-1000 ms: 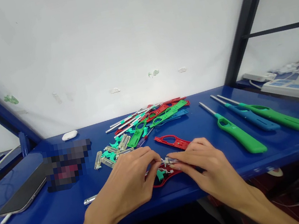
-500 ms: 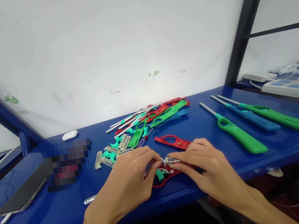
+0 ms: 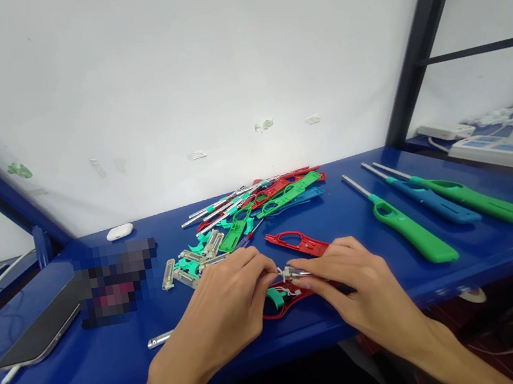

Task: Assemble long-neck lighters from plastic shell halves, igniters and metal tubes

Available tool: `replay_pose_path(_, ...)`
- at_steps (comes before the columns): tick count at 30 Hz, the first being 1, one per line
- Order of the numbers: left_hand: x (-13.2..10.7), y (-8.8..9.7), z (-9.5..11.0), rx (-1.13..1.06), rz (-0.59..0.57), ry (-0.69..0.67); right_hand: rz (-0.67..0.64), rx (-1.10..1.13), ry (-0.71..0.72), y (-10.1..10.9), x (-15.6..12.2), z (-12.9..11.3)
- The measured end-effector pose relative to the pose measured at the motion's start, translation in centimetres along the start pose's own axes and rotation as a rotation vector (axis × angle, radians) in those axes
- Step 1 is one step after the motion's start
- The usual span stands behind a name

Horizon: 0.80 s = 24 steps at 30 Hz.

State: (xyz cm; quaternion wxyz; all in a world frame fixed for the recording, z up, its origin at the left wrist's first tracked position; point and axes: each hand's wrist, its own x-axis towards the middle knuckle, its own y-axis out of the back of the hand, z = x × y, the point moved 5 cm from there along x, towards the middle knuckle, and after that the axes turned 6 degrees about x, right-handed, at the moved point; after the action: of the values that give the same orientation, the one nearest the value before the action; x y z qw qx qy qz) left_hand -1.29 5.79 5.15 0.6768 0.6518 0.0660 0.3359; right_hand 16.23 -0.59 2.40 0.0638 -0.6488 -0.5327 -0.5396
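Observation:
My right hand [image 3: 365,285] is closed on a clear lighter fuel tank [image 3: 290,272], gripping it between thumb and fingers. At the tank's left end, my left hand [image 3: 232,297] pinches a thin white tube [image 3: 280,272]. Just below both hands lies an open red lighter half-shell [image 3: 277,314], partly covered by them. A teal trigger [image 3: 277,297] and thin white wires rest in it. A metal lighter barrel [image 3: 159,340] sticks out left from beneath my left forearm. Another red half-shell [image 3: 312,247] lies behind my fingers.
Loose clear fuel tanks [image 3: 169,275] and teal triggers lie left of centre. Behind them is a pile of coloured shells [image 3: 287,197] and metal barrels. Three whole lighters, one blue lighter [image 3: 435,202] among them, lie right. A phone [image 3: 42,323] and white earbud case [image 3: 120,232] are left.
My left hand has shifted slightly right, with its fingers closer together. More of the metal barrel's left end shows apart from my forearm. My right hand keeps its hold on the fuel tank.

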Motion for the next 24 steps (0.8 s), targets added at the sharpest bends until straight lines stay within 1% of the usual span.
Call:
replay_pose_path(5, -0.04, -0.25, 0.04, -0.015, -0.003, -0.01, -0.013, 0.001, 0.008, -0.04, -0.03, 0.05)
replay_pose_path(17, 0.06, -0.01, 0.36, -0.043, 0.007, -0.026, -0.034, 0.02, 0.001, -0.11, 0.08, 0.09)
replay_pose_path(20, 0.21, -0.11, 0.28, -0.043, 0.003, -0.019, -0.031, 0.023, -0.028, -0.06, 0.1, 0.15)
replay_pose_path(24, 0.39, -0.14, -0.1, 0.003, -0.041, 0.015, -0.026, 0.007, -0.117, -0.02, 0.1, 0.41)
